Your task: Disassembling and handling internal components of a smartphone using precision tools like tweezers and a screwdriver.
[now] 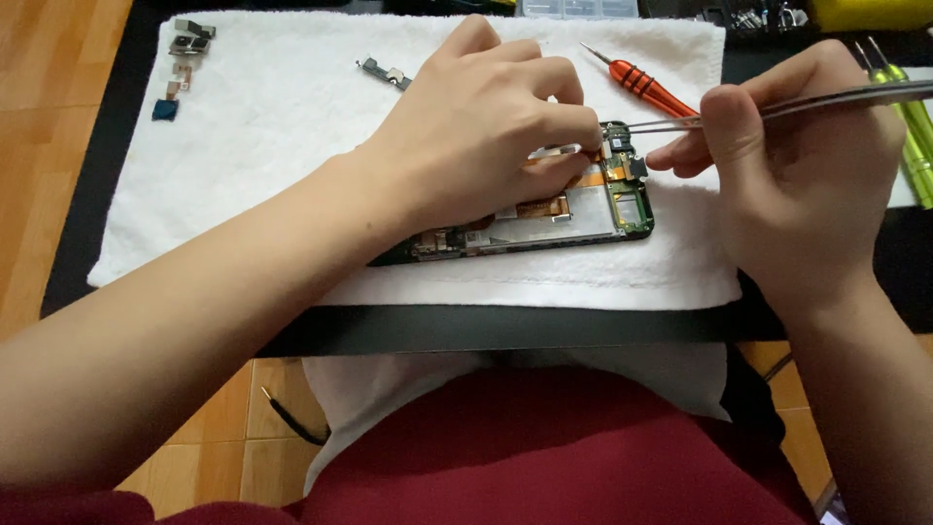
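Nearest you, at the frame's centre, your left hand lies curled over the opened phone, fingertips pressing down on its exposed insides. The phone lies on a white towel spread across the dark tabletop. At right, your right hand pinches metal tweezers, their tips touching the phone's right end. Beyond that, an orange screwdriver lies on the towel. Small loose parts sit in the upper left, and green tools lie at the far right edge.
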